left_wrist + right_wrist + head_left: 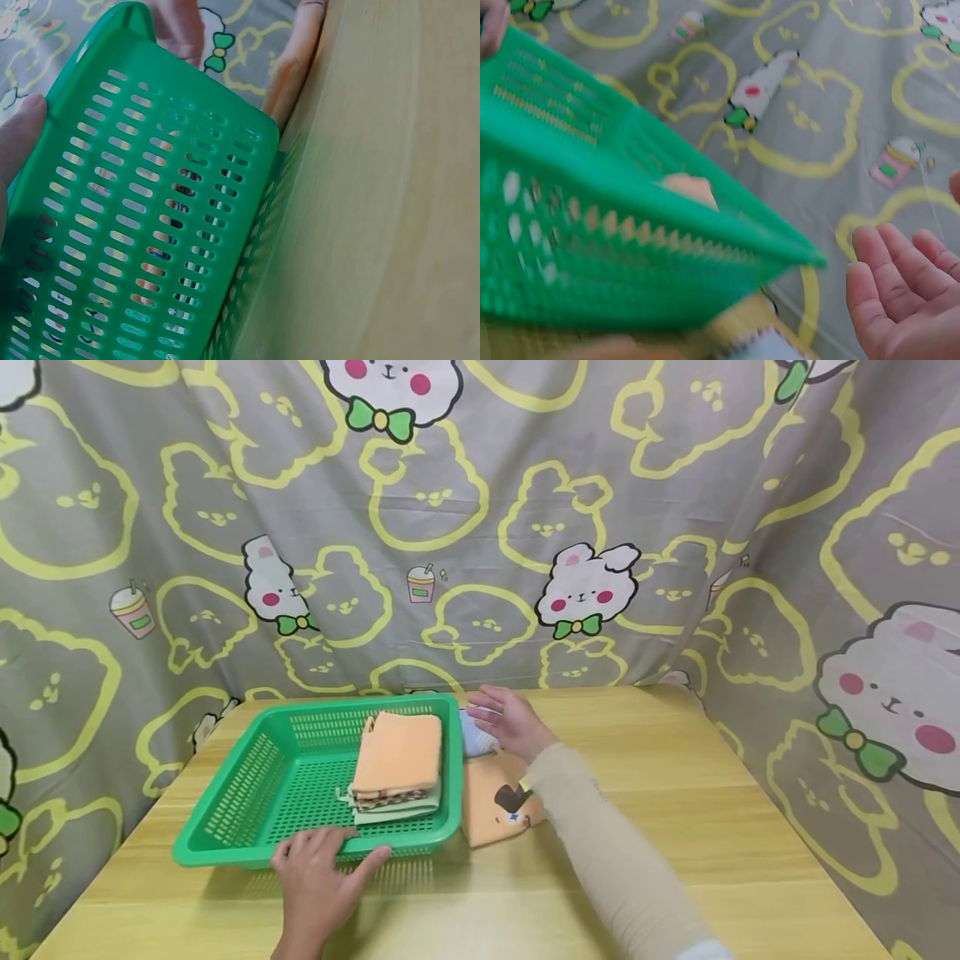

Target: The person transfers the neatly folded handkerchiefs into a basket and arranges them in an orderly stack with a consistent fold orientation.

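A green plastic basket (225, 827) with slotted walls sits on the table. My left hand (318, 868) grips its near rim, and the left wrist view shows the thumb (26, 131) at the rim's edge. Inside, against the right wall, lies a stack of folded cloths with an orange cloth (401, 747) on top and pale green below. My right hand (513, 722), fingers spread and holding nothing, hovers just right of the basket. Beneath it are a light blue patterned cloth (477, 737) and an orange cloth with a printed face (487, 806), partly hidden by the sleeved forearm.
The wooden table (645, 877) reaches to a grey curtain (480, 510) printed with cartoon animals, which hangs behind and at both sides. The left part of the basket shows bare slotted floor.
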Tool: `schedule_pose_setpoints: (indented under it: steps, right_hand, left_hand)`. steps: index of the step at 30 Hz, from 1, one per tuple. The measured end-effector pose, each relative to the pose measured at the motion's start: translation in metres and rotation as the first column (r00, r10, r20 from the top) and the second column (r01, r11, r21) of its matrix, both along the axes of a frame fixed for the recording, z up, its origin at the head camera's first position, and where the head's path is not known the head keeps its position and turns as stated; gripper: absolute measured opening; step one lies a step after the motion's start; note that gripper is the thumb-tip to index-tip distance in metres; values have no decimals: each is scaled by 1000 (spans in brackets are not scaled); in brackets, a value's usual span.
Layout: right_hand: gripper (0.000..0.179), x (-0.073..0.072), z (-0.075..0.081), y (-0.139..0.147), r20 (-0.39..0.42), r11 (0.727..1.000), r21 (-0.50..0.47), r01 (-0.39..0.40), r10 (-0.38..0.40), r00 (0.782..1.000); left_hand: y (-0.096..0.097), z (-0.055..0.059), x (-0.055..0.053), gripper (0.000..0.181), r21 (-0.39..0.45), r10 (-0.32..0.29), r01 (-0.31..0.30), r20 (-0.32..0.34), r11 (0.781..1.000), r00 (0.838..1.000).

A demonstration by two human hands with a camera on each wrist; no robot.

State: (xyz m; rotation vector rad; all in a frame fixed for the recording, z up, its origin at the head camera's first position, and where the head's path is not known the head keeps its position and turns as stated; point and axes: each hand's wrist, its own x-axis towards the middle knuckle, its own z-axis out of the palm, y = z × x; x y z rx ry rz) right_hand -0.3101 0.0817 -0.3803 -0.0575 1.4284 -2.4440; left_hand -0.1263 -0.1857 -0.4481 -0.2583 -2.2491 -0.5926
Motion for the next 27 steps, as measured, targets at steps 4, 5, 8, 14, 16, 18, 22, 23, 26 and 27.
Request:
schedule_pose_setpoints:
  steps: [4,5,8,14,16,18,22,23,26,27]
  right_hand:
    - [54,-9,-13,17,5,999,42,29,-29,1000]
    - [55,-11,-16,21,9,998,55,35,-36,999]
    - [56,-16,-24,30,30,993,102,59,-62,998]
    - [55,-20,-34,42,86,979,165,121,-136,987]
    - [55,-21,-38,46,105,974,182,138,-159,982]
    - [55,-22,-43,49,130,969,196,151,-178,975]
    - [56,-21,-51,55,175,957,246,154,-200,964]
    - [57,-20,-53,56,179,954,259,149,-199,963]
    - [57,-17,-59,59,192,945,300,131,-194,962]
    - [56,-17,-61,59,199,946,300,123,-188,962]
  left_hand:
    - [-1,0,1,58,-2,6,-6,11,1000,1000]
    - [-1,0,1,58,-3,9,-9,13,1000,1000]
    - [-1,0,1,58,-2,7,-7,13,1000,1000]
    - [-1,1,-1,60,4,-2,2,-4,1000,1000]
    - [-1,1,-1,60,2,1,-1,-3,1000,1000]
    - [-1,1,-1,60,-4,4,-4,2,1000,1000]
    - [-1,0,-1,60,-8,5,-4,4,1000,1000]
    - [-1,-1,-1,60,-7,4,-4,1,1000,1000]
    - [-1,-1,-1,58,-6,5,-5,-1,1000,1000]
    - [-1,-1,0,58,-5,5,-5,1,1000,1000]
